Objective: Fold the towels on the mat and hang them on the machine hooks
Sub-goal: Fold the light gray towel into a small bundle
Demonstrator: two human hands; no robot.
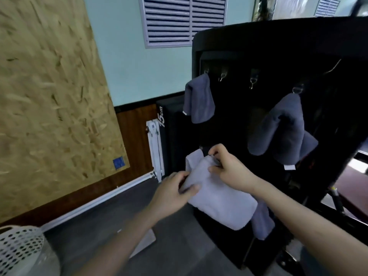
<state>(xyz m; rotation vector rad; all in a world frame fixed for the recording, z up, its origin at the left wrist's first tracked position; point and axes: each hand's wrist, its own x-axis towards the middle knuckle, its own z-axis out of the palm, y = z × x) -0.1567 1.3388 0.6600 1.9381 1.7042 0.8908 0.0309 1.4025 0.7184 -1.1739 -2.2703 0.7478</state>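
A folded pale grey towel (219, 200) is held up in front of the black machine panel (278, 56). My left hand (173, 193) grips its left side, thumb over the cloth. My right hand (229, 168) pinches its top edge close to the panel. A darker grey towel (199, 98) hangs from the leftmost hook. Another dark towel (282, 128) hangs from a hook (297, 89) further right. Two bare hooks (222, 76) (253, 81) sit between them. A further dark piece of cloth (261, 222) shows behind the held towel.
A white perforated basket (20, 248) stands at the bottom left. A white radiator (156, 148) and a black box marked 75cm (169, 126) stand against the wall left of the machine. A chipboard panel (49, 96) leans on the left wall. Grey floor (169, 246) lies below.
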